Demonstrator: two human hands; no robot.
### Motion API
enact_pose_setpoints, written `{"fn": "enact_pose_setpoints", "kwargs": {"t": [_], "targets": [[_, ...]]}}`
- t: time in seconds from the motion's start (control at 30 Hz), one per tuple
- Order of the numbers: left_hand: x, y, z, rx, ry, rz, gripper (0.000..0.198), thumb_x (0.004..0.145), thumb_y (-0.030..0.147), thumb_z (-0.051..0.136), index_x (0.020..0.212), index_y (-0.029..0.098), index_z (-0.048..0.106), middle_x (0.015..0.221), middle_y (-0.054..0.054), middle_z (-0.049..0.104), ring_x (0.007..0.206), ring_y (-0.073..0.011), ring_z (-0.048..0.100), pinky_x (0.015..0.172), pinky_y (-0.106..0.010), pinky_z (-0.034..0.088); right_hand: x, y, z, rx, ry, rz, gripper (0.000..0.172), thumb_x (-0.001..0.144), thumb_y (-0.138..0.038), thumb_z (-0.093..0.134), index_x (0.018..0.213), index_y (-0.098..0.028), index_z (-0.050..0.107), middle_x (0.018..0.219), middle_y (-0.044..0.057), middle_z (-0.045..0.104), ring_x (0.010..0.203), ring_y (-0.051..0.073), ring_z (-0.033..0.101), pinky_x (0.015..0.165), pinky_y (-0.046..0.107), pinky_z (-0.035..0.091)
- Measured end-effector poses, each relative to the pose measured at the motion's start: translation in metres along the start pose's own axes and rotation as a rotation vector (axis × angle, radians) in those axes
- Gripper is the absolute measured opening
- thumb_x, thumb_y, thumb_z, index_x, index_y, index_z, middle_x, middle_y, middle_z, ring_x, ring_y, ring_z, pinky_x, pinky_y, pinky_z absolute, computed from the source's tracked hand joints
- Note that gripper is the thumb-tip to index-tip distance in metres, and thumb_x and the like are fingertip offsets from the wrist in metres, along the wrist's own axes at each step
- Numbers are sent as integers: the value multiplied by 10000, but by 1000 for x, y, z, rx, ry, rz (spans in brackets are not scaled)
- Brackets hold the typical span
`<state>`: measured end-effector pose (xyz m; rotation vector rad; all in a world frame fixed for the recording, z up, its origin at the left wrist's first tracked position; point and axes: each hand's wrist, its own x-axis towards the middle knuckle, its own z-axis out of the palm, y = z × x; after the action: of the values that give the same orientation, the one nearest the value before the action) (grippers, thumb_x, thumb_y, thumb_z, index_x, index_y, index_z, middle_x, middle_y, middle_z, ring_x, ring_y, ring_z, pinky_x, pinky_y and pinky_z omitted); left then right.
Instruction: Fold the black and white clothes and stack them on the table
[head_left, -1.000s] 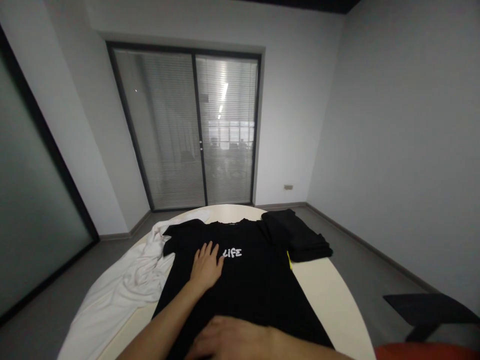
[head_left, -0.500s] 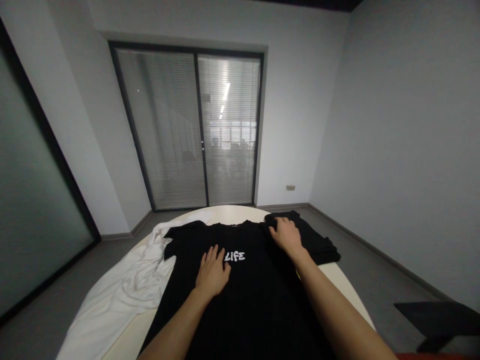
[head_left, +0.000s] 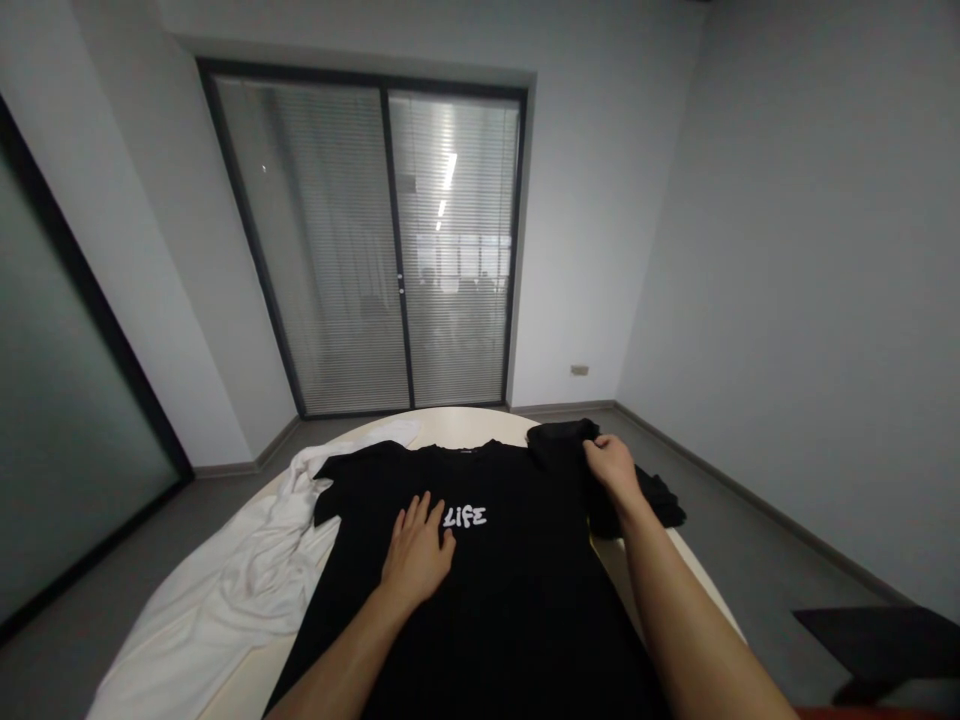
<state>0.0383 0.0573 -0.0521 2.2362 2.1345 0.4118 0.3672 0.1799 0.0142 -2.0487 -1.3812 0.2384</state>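
Evidently, the black T-shirt (head_left: 480, 610) lay spread, print (head_left: 466, 516) up, on the worktop (head_left: 472, 426), between white cloth (head_left: 232, 590) and a black pile (head_left: 661, 505). Left hand (head_left: 418, 545): open, palm down on the chest. Right hand (head_left: 616, 468): closed in a pinch on what was probably the sleeve (head_left: 564, 440). Judgement: good straightening called for light anchoring pressure at left and a gentle outward draw at right, pile undisturbed.
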Motion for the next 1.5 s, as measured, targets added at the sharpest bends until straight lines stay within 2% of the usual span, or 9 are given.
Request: {"fn": "enact_pose_setpoints", "kwargs": {"t": [0.27,0.43,0.7,0.8,0.97,1.07,1.17,1.33,1.5], "targets": [[-1,1,-1,-4,0,4,555,934,358,419,1464,198,467,1571,-115,356,1465,-286,287,1191,-465,231,-1,12,-2,-29,-79,-87,644,823,-231,563,1450,-215,418,1251,144,641,1136,288,624,914,357,482],[-2,1,-1,-9,-26,40,585,934,475,447,1493,306,410,1598,-94,299,1477,-332,235,1185,-518,204,-16,-16,-8,-157,-84,-186,649,860,-122,471,1493,-222,372,1211,161,652,1125,293,633,916,377,471],[-3,1,-2,-11,-44,55,618,930,537,434,1502,308,391,1608,-97,266,1484,-355,194,1182,-541,186,-56,-70,-16,-191,-127,-282,713,879,-315,588,1506,-185,275,1160,192,668,1035,334,666,848,400,482],[-4,3,-4,-10,-42,53,612,929,534,436,1498,312,399,1606,-92,274,1482,-353,202,1182,-534,193,-68,-77,0,-107,-227,-344,646,877,-343,609,1452,-184,364,1134,169,687,1030,305,673,859,372,484],[-5,5,-5,5,-50,46,609,931,524,432,1499,308,396,1601,-94,288,1480,-351,209,1181,-536,196,-73,-71,31,-22,-607,-421,471,918,-428,571,1316,-179,536,892,61,741,719,178,705,710,273,513],[-5,5,-4,12,-48,45,609,932,525,427,1500,307,393,1604,-94,277,1482,-346,208,1183,-532,193,-64,-61,37,-122,-455,-401,295,967,-281,475,1201,-180,622,1030,104,731,880,200,708,781,281,499],[-4,5,-4,16,-50,41,608,927,523,435,1498,314,397,1608,-91,265,1484,-341,202,1187,-522,189,-58,-52,39,-180,-311,-373,347,966,-177,422,1276,-152,575,1183,171,675,1083,256,653,887,325,464],[-5,6,-5,19,-56,38,613,929,527,428,1503,313,387,1606,-85,272,1487,-336,193,1190,-519,186,-63,-41,52,-256,-262,-400,408,927,-188,538,1334,-163,545,1158,143,681,1080,249,637,900,304,454],[-5,7,-8,17,-64,37,613,935,528,421,1506,308,383,1611,-84,257,1486,-337,195,1195,-512,174,-67,-38,57,-333,-212,-418,415,938,-44,353,1165,-171,677,1143,127,675,1064,213,619,892,279,451]]}}
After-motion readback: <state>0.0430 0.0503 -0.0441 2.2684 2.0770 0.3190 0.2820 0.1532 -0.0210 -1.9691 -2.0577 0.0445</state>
